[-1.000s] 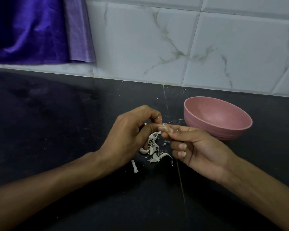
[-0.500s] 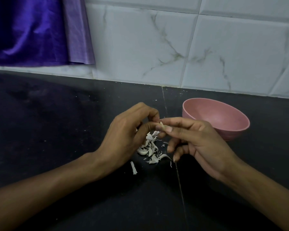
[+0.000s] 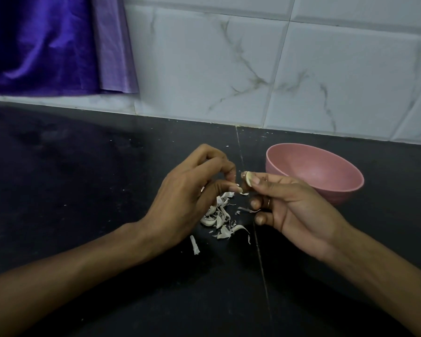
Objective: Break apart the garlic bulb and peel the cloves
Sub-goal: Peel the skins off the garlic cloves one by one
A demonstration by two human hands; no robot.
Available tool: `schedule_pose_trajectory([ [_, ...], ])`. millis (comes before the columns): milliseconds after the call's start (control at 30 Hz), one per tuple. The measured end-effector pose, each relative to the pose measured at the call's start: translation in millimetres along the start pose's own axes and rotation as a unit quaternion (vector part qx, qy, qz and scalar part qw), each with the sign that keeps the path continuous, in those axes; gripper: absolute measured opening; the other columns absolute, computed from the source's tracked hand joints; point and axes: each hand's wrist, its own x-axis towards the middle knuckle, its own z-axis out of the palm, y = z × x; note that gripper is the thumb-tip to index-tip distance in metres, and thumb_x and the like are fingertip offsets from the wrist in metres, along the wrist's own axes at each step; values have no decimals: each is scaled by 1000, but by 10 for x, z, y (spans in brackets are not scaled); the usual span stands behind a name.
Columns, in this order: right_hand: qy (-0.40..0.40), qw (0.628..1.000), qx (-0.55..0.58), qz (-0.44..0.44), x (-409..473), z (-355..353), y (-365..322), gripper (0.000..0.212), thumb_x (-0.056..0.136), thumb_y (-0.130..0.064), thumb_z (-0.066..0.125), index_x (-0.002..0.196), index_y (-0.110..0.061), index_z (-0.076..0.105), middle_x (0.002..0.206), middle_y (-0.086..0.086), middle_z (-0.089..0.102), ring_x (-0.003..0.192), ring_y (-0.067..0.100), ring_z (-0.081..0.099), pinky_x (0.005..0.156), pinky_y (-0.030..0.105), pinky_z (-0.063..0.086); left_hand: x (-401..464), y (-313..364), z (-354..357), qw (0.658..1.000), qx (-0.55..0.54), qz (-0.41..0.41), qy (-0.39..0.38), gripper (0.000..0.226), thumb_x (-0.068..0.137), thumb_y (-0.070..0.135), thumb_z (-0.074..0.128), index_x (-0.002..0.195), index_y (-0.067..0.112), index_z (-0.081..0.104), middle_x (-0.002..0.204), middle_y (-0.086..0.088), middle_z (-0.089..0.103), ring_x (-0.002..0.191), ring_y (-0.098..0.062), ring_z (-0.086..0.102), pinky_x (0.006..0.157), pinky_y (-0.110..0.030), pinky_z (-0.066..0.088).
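My right hand (image 3: 292, 205) pinches a small pale garlic clove (image 3: 248, 179) between thumb and forefinger, just left of the pink bowl. My left hand (image 3: 192, 195) hovers beside it with its fingers curled; the thumb tip lies just under the clove, and I cannot tell whether it touches it. Under both hands a heap of white garlic skins (image 3: 219, 215) lies on the black counter (image 3: 83, 190). One loose strip of skin (image 3: 194, 244) lies a little nearer to me.
A pink bowl (image 3: 336, 190) stands on the counter right behind my right hand; its inside looks bare. A white marbled tile wall (image 3: 253, 69) closes the back. Purple cloth (image 3: 46, 45) hangs at the upper left. A seam (image 3: 260, 259) runs across the counter.
My hands have drawn slightly apart. The clove has stayed with my right hand, and my left fingers have come off it.
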Motion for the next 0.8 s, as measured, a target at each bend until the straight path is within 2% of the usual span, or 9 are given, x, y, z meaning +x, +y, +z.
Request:
schedule_pose_trajectory([
  [100,4,1000,1,-6,2,2,-3,20,80,-17,65,97,-9,72,82,-1,63,55,6,52,42,18,45,-6,4,5,998,-33,-46,4,14,90,26,68,88,15,60,81,6,59,55,-15,58,50,-28,47],
  [167,9,1000,0,-12,-7,3,-1,19,79,-18,66,95,-12,73,80,-2,63,55,6,52,42,19,45,-17,6,8,993,-62,-97,6,13,88,25,70,87,18,60,65,0,61,47,-16,57,45,-29,47],
  [267,11,1000,-11,-22,-19,5,-2,17,78,-18,67,93,-13,74,80,-1,64,55,7,53,42,19,45,-18,26,17,986,-87,-140,0,15,83,28,74,84,20,61,55,-2,62,43,-19,58,44,-30,48],
  [367,14,999,-23,-38,-15,11,-7,18,80,-18,66,95,-11,73,81,1,68,56,8,57,42,19,48,-7,65,14,978,-118,-173,-9,17,80,28,74,84,17,62,52,12,61,40,-12,55,42,-25,45],
  [500,16,998,-36,-49,-16,13,-6,24,80,-17,65,102,-7,70,82,3,69,57,10,59,44,20,50,13,106,-7,961,-175,-213,-7,28,72,33,75,86,12,62,50,11,59,38,-10,52,38,-22,41],
  [633,24,997,-43,-53,-27,9,10,26,78,-12,67,103,-7,71,82,3,69,56,9,58,43,21,49,34,103,-15,943,-231,-241,-8,37,68,27,77,100,15,62,82,1,69,42,-15,54,38,-23,42],
  [667,29,997,-45,-57,-22,10,11,27,77,-12,67,104,-7,70,83,3,70,54,9,57,43,21,49,35,104,-15,939,-238,-249,-11,36,70,25,77,102,15,64,84,1,69,43,-15,54,37,-23,43],
  [800,47,993,-65,-83,-10,11,15,25,73,-13,71,98,-10,69,85,10,71,48,8,51,41,21,46,41,96,-11,921,-268,-280,-21,13,86,15,69,96,8,72,59,4,65,41,-13,51,37,-23,43],
])
